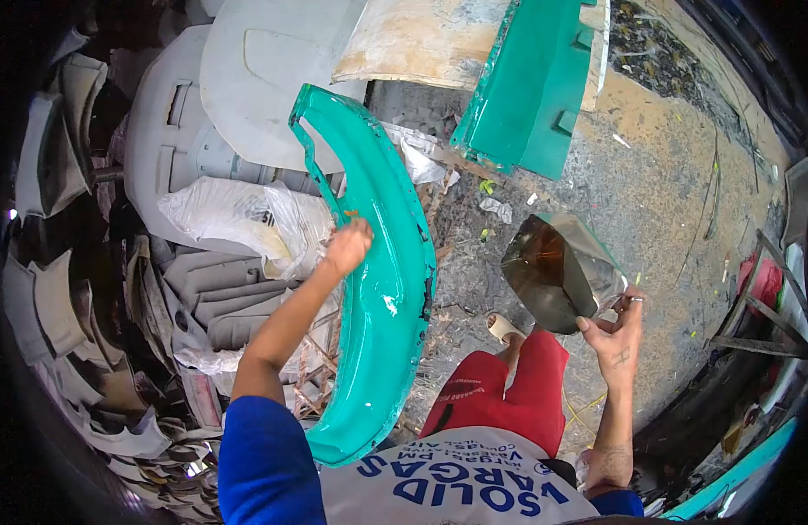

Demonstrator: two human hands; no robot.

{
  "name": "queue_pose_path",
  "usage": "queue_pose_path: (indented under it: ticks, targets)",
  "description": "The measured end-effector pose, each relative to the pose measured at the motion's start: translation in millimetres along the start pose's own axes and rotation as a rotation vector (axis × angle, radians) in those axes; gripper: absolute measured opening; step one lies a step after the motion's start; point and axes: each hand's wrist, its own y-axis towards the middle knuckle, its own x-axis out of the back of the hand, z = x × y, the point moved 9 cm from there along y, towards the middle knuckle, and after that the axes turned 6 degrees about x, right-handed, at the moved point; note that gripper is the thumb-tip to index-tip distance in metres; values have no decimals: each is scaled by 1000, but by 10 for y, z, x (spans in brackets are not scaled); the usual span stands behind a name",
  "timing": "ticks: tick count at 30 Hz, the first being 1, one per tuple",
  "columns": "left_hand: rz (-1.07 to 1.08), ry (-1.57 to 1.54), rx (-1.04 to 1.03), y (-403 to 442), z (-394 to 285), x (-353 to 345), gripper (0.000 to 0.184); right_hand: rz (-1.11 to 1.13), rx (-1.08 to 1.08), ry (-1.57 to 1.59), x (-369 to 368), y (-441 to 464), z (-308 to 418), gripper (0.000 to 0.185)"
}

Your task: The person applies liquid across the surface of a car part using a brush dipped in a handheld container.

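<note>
A long, curved, glossy green panel with a chipped, dark-specked edge (pixel 388 262) was seen lengthwise in front of the person, its lower end near the printed white-and-blue shirt (pixel 439 477). The left hand (pixel 350 245) was placed over the panel's left side, above its middle, with the fingers curled inward. A small orange-brown piece (pixel 351 213) was seen just beyond the fingertips; whether it was gripped could not be told.

An open-mouthed, angular container of shiny, brown-tinted material (pixel 542 282) was gripped at its lower right by the right hand (pixel 618 337), between thumb and fingers. It was held to the right of the curved panel, above the stained grey-brown floor (pixel 675 219).

Farther off, a straight green panel with small raised blocks (pixel 540 105) was placed beside a tan-stained, pale curved sheet (pixel 421 39). To the left, a crumpled white plastic-wrapped bundle (pixel 238 214) was seen near the left hand, just beside large pale-grey moulded panels (pixel 273 96).
</note>
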Motion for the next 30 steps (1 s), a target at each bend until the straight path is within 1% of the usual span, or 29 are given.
queue_pose_path:
  ticks: [2, 4, 5, 7, 8, 10, 11, 12, 14, 16, 20, 22, 23, 25, 26, 28, 29, 30]
  targets:
    - [160, 107, -10, -326, -242, -195, 12, 15, -15, -25, -29, 30, 2, 77]
    - [257, 94, -68, -647, -519, -219, 14, 37, -38, 11, -58, 44, 1, 78]
    - [256, 94, -67, -773, -600, -204, 14, 37, -37, 11, -54, 47, -11, 78]
    - [387, -109, -82, -960, -700, -255, 11, 41, -8, 13, -65, 74, -25, 78]
    - [385, -108, -79, -972, -625, -250, 11, 43, -5, 14, -58, 85, -24, 78]
    - [275, -368, 42, -842, -398, 11, 14, 44, 9, 9, -51, 102, -8, 78]
    - [168, -384, 114, -713, -251, 199, 18, 46, 8, 10, -45, 117, -5, 78]
    - [63, -399, 187, -509, -96, 531, 22, 44, 7, 19, -37, 130, 0, 78]
    - [24, -570, 419, -234, 312, 718, 24, 44, 4, 28, -35, 142, 3, 78]
    - [-126, -447, 350, 43, 509, 793, 25, 49, 17, 29, -31, 151, 23, 78]
    - [-98, -472, 340, 150, 651, 509, 23, 45, 18, 22, -14, 137, 47, 77]
    - [51, -273, 261, 21, 505, 269, 21, 58, 45, 15, -29, 133, 81, 76]
    - [56, -271, 258, -82, 441, 253, 21, 56, 39, 17, -32, 130, 82, 76]
    - [143, -190, 167, -329, 167, 264, 20, 63, -5, 30, -50, 115, 60, 74]
    - [143, -190, 167, -465, 78, 310, 20, 64, -5, 30, -54, 107, 57, 74]
    - [214, -409, 265, -658, -5, 352, 24, 61, 14, -8, -64, 83, 50, 73]
    - [208, -411, 266, -667, -5, 399, 24, 61, 19, -10, -65, 68, 48, 73]
    - [123, -487, 226, -627, -27, 581, 26, 55, 30, -4, -66, 50, 50, 73]
